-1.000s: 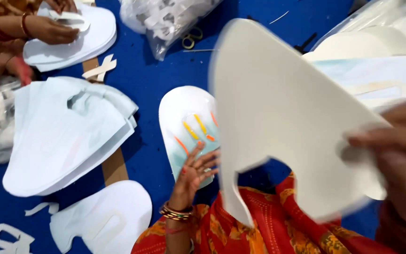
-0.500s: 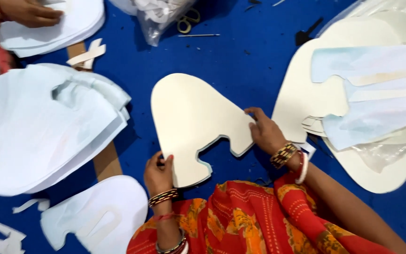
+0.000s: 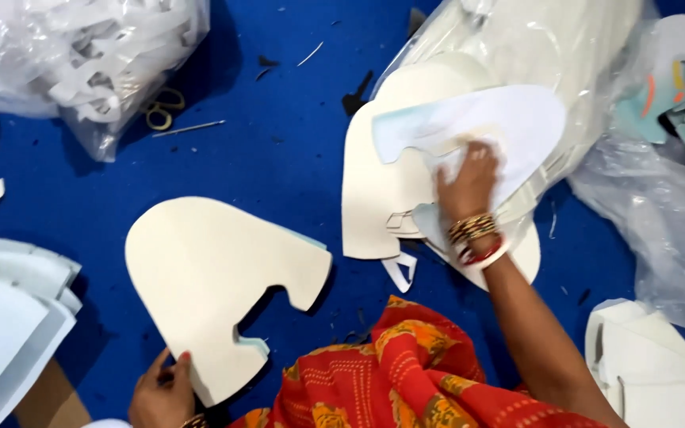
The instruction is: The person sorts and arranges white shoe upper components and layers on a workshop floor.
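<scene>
1. Cream foam cut-out (image 3: 208, 277), rounded top with a notch cut in its lower edge, lies flat on the blue mat (image 3: 279, 150), left of centre toward the near edge.
2. Left hand (image 3: 162, 390) at the near edge pinches the cut-out's lower tip; fingers curled onto the foam, thumb side under it, can't see fully.
3. Right hand (image 3: 468, 186) reaches toward the right half of the mat, palm down, fingers spread and pressing on a white paper pattern (image 3: 509, 127); not clenched, whether it actually grips the sheet I can't tell.
4. Paper pattern sits on top of a stack of cream cut-outs (image 3: 374, 206) of the same shape, right of centre; a pale blue tint along the pattern's left edge.
5. Gold and red bangles (image 3: 476, 234) on the right wrist; bangle just showing at the left wrist.
6. Red and orange patterned cloth (image 3: 406, 372) of the person's clothing at the near edge, between the two arms.
7. Clear plastic bag of white offcuts (image 3: 81, 55) at the far left corner; scissors (image 3: 160, 111) touching its near side, handles visible.
8. Clear plastic wrap (image 3: 652, 214) along the right edge, a teal and orange printed piece (image 3: 675, 95) under it at the far right corner.
9. White cut pieces (image 3: 9, 317) stacked at the left edge; more white pieces (image 3: 660, 372) at the near right corner.
10. Small dark scraps (image 3: 354, 99) scattered on the mat toward the far edge.
</scene>
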